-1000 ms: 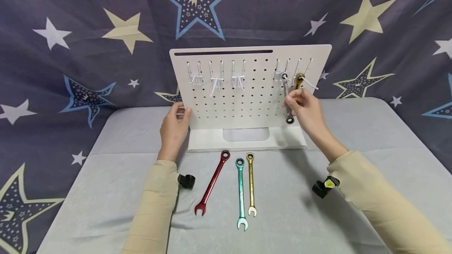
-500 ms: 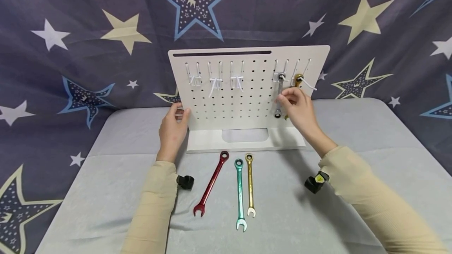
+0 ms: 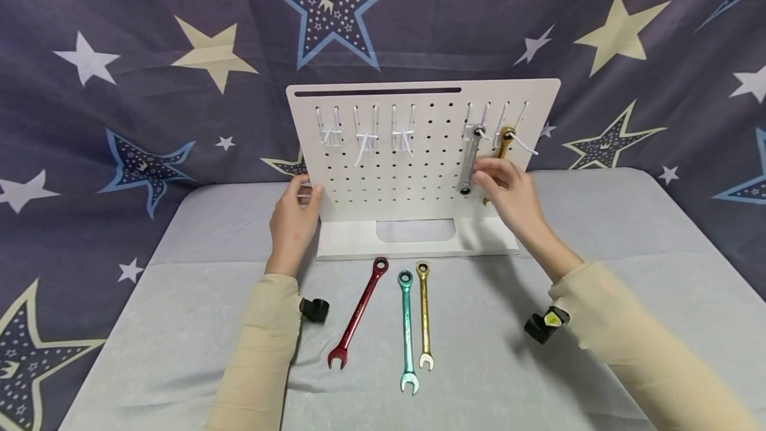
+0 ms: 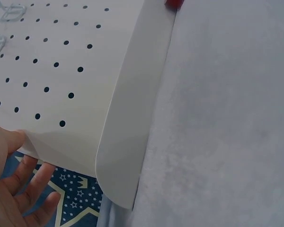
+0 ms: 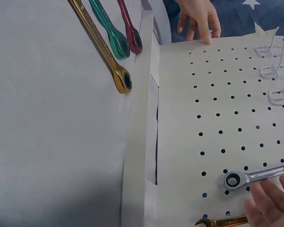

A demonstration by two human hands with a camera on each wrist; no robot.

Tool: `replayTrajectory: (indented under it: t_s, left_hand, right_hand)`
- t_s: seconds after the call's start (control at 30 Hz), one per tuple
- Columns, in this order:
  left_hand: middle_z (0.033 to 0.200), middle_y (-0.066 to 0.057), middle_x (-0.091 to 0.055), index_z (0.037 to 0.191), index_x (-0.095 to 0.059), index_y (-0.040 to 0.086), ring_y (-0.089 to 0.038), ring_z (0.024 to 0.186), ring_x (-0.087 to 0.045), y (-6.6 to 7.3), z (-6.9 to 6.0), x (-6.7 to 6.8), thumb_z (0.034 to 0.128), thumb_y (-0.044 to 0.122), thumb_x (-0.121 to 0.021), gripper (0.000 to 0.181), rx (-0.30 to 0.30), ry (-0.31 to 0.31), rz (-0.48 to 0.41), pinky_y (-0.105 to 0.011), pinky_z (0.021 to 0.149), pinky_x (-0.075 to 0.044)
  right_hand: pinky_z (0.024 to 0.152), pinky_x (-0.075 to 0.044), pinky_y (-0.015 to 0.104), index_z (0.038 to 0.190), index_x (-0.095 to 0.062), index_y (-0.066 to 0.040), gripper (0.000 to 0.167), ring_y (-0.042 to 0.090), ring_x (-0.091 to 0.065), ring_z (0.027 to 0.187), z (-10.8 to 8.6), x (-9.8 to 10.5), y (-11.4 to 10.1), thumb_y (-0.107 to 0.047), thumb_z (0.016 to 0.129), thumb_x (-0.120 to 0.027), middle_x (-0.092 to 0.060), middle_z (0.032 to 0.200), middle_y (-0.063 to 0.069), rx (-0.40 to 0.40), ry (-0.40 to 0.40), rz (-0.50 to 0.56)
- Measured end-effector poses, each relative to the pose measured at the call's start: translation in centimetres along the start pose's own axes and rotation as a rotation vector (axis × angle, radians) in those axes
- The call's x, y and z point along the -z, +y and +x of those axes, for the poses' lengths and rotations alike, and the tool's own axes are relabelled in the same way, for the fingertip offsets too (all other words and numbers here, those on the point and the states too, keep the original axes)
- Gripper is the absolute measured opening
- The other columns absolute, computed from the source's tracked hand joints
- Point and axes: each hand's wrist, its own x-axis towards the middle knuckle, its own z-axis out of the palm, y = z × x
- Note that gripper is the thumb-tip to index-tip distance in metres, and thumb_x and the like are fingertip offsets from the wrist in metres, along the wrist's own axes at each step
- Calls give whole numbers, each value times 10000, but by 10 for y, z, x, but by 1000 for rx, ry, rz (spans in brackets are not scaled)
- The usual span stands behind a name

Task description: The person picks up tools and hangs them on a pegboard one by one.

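A white pegboard (image 3: 395, 205) stands upright on the table. My left hand (image 3: 294, 218) holds its left edge, the thumb in front and fingers behind. A silver ratchet wrench (image 3: 469, 161) hangs by its upper ring from a white hook at the right. Beside it is my right hand (image 3: 509, 188), fingers loosely extended and fingertips near or touching the shaft. In the right wrist view the silver wrench (image 5: 262, 174) shows its lower ring, with the right hand (image 5: 274, 201) beside it, partly cut off. A dark gold wrench (image 3: 505, 143) hangs on the rightmost hook, partly behind the hand.
Before the board lie a red wrench (image 3: 359, 314), a green wrench (image 3: 408, 331) and a gold wrench (image 3: 425, 318) on the grey cloth (image 3: 479, 364). Several white hooks (image 3: 366, 142) project from the board. A starry curtain (image 3: 455, 25) hangs behind.
The silver wrench's lower end has swung left and towards the board. My right hand first pinched its shaft, then loosened and now sits at its right side. The left hand stays put.
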Motion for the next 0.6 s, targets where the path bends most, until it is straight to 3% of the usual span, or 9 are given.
replayTrajectory:
  t_s: [0.17, 0.33, 0.5, 0.6]
  left_hand:
    - [1176, -136, -673, 1313, -578, 112, -312, 1069, -638, -1, 0, 1, 1013, 339, -576, 376, -6, 3, -6, -540, 888, -460]
    - [1166, -137, -672, 1318, -578, 111, -310, 1070, -638, -2, 0, 0, 1012, 341, -576, 383, -4, -4, -13, -544, 892, -457]
    - [1171, -136, -673, 1323, -575, 113, -311, 1066, -640, -2, 0, 0, 1012, 342, -576, 386, -4, -5, -12, -540, 887, -461]
    - [1171, -131, -672, 1321, -575, 116, -307, 1067, -637, -1, 0, 1, 1014, 341, -573, 381, -9, -6, -15, -538, 888, -460]
  right_hand:
    - [761, -515, 200, 1266, -589, 57, 334, 31, -644, 919, -14, 5, 3, -152, 1006, -601, -650, 1225, 219, -26, -38, 57]
    - [733, -509, 191, 1251, -596, 78, 316, 4, -647, 891, -25, 13, 16, -117, 1003, -598, -651, 1186, 255, -10, -18, 61]
    - [727, -523, 172, 1232, -602, 88, 311, 16, -663, 884, -33, 23, 34, -122, 1002, -600, -710, 1069, 23, -3, 46, 103]
    - [713, -528, 164, 1202, -607, 95, 279, 41, -680, 860, -34, 28, 42, -94, 996, -603, -711, 992, -100, 14, 113, 194]
